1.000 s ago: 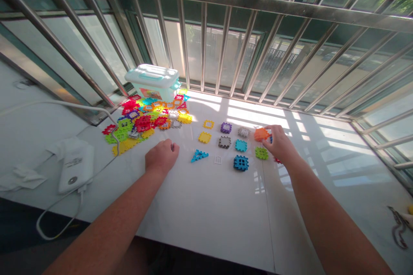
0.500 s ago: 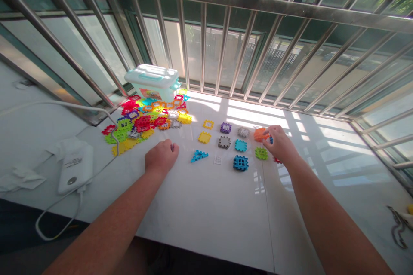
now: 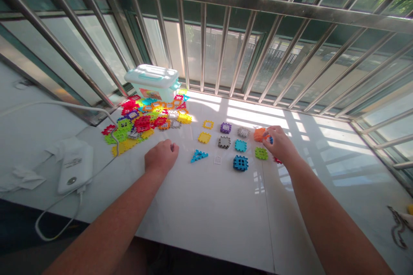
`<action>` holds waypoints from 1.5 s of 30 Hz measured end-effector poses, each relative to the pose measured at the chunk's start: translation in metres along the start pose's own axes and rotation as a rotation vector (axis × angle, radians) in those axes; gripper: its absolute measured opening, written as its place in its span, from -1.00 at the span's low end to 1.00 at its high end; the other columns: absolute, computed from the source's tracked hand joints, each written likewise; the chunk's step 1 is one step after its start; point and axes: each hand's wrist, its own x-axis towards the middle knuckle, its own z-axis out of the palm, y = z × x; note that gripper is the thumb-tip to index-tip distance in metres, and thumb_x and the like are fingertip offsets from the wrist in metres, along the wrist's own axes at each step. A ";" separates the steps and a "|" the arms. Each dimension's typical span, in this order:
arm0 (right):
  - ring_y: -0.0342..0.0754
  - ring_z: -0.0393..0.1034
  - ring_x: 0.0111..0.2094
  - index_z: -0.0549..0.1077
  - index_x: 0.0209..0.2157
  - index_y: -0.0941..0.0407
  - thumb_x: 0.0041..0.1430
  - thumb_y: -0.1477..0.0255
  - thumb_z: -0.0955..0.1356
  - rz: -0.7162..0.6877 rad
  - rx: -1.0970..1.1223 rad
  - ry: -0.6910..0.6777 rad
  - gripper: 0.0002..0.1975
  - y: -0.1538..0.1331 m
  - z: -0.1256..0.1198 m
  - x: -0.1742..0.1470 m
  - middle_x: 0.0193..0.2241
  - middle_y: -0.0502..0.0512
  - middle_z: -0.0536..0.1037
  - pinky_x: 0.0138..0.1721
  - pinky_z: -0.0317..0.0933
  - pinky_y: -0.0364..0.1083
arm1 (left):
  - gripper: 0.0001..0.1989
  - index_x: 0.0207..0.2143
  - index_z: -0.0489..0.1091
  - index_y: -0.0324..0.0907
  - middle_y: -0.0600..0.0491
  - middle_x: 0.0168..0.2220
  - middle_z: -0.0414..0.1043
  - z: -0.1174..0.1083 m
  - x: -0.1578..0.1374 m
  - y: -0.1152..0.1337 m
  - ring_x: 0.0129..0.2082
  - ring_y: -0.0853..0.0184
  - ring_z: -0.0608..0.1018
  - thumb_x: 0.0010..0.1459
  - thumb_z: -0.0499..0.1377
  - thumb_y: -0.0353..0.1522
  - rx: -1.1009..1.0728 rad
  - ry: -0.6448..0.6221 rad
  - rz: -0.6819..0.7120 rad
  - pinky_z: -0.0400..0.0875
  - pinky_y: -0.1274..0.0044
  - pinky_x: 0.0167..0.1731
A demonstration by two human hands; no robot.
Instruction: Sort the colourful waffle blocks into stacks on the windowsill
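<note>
My right hand reaches over the right side of the tile rows, its fingertips pinched at the edge of an orange building tile. A blue tile and a red tile show partly from behind that hand. Nearest below is a green tile. My left hand rests curled on the white surface, left of a blue triangular piece; a small dark spot shows at its fingers, too unclear to name. Between the hands lie a cyan tile, a dark blue stack and a purple tile.
A heap of coloured tiles lies at the back left before a lidded plastic box. A white power bank with a cable lies at the left. Metal bars close off the back. A chain lies far right.
Hardly anything differs. My right hand stays at the orange tile with only a very slight shift of the fingers, and my left hand keeps its place.
</note>
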 end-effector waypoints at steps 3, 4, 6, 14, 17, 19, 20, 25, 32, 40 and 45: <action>0.24 0.47 0.03 0.49 -0.15 0.04 0.20 0.33 0.40 0.007 -0.003 -0.003 -0.81 -0.001 0.001 -0.001 0.07 0.28 0.43 0.04 0.43 0.20 | -0.59 -0.17 0.52 -0.10 -0.11 -0.15 0.62 0.002 0.000 -0.001 -0.20 0.06 0.64 0.43 -0.07 -0.14 0.002 0.015 0.002 0.32 0.39 -0.32; 0.24 0.47 0.03 0.49 -0.15 0.03 0.20 0.33 0.40 0.010 -0.003 -0.002 -0.81 -0.001 0.001 -0.001 0.07 0.28 0.43 0.03 0.44 0.19 | -0.59 -0.18 0.52 -0.10 -0.11 -0.15 0.62 0.002 0.000 -0.001 -0.21 0.06 0.64 0.43 -0.07 -0.15 0.002 0.017 0.001 0.31 0.39 -0.33; 0.24 0.47 0.03 0.48 -0.15 0.03 0.20 0.32 0.40 0.019 -0.001 0.000 -0.82 -0.002 0.001 -0.001 0.07 0.28 0.43 0.01 0.44 0.18 | -0.60 -0.18 0.51 -0.10 -0.11 -0.15 0.62 0.003 0.000 -0.001 -0.21 0.07 0.64 0.44 -0.07 -0.14 0.001 0.020 0.000 0.30 0.40 -0.33; 0.26 0.46 0.02 0.49 -0.16 0.03 0.18 0.34 0.40 0.010 0.028 0.016 -0.82 -0.004 0.001 0.000 0.03 0.28 0.45 0.00 0.45 0.20 | -0.59 -0.15 0.54 -0.10 -0.13 -0.14 0.61 0.001 0.000 -0.001 -0.19 0.05 0.64 0.44 -0.06 -0.14 0.000 0.010 -0.002 0.35 0.39 -0.27; 0.24 0.47 0.01 0.49 -0.16 0.03 0.19 0.33 0.40 0.015 0.025 0.015 -0.82 -0.003 0.000 0.000 0.03 0.27 0.45 -0.02 0.45 0.18 | -0.59 -0.14 0.54 -0.09 -0.13 -0.14 0.62 0.001 0.000 0.000 -0.19 0.07 0.64 0.44 -0.06 -0.14 0.002 0.013 -0.004 0.35 0.39 -0.27; 0.24 0.47 0.01 0.49 -0.16 0.03 0.20 0.32 0.40 0.016 0.023 0.010 -0.83 -0.002 -0.001 0.000 0.03 0.27 0.44 -0.02 0.45 0.17 | -0.58 -0.14 0.54 -0.10 -0.13 -0.13 0.62 0.002 0.000 0.000 -0.19 0.07 0.64 0.44 -0.07 -0.14 0.004 0.015 -0.005 0.35 0.39 -0.28; 0.24 0.47 0.01 0.49 -0.17 0.03 0.21 0.32 0.40 0.016 0.020 0.007 -0.83 -0.002 -0.001 0.000 0.03 0.27 0.44 -0.01 0.45 0.17 | -0.58 -0.15 0.54 -0.10 -0.13 -0.13 0.62 0.003 0.000 -0.001 -0.20 0.07 0.64 0.44 -0.07 -0.14 0.005 0.018 -0.004 0.35 0.39 -0.28; 0.23 0.47 0.01 0.48 -0.16 0.03 0.20 0.34 0.40 0.006 0.010 0.004 -0.83 -0.001 0.000 0.000 0.03 0.27 0.44 0.00 0.45 0.17 | -0.58 -0.14 0.53 -0.10 -0.14 -0.12 0.62 0.004 0.000 -0.001 -0.18 0.06 0.64 0.44 -0.07 -0.14 0.003 0.010 0.002 0.34 0.40 -0.28; 0.25 0.48 0.03 0.49 -0.15 0.02 0.18 0.33 0.40 0.008 0.014 0.010 -0.80 -0.002 0.001 -0.002 0.04 0.27 0.45 0.01 0.46 0.19 | -0.59 -0.13 0.53 -0.10 -0.14 -0.12 0.62 0.001 0.000 -0.001 -0.17 0.06 0.64 0.44 -0.06 -0.15 -0.005 -0.004 -0.008 0.34 0.40 -0.27; 0.31 0.44 0.10 0.52 -0.09 0.02 0.22 0.30 0.39 -0.011 -0.033 0.062 -0.77 -0.015 -0.016 -0.010 0.06 0.30 0.47 0.12 0.41 0.28 | -0.61 -0.17 0.51 -0.11 -0.12 -0.14 0.62 0.000 0.000 0.000 -0.19 0.07 0.64 0.45 -0.06 -0.16 -0.005 0.001 -0.003 0.30 0.42 -0.31; 0.35 0.46 0.10 0.51 -0.08 -0.05 0.34 0.26 0.36 -0.016 -0.007 0.153 -0.83 -0.063 -0.040 -0.061 0.07 0.30 0.50 0.14 0.39 0.36 | -0.61 -0.14 0.53 -0.11 -0.12 -0.12 0.62 -0.002 -0.001 0.000 -0.16 0.07 0.64 0.46 -0.06 -0.17 -0.008 -0.011 0.002 0.33 0.41 -0.29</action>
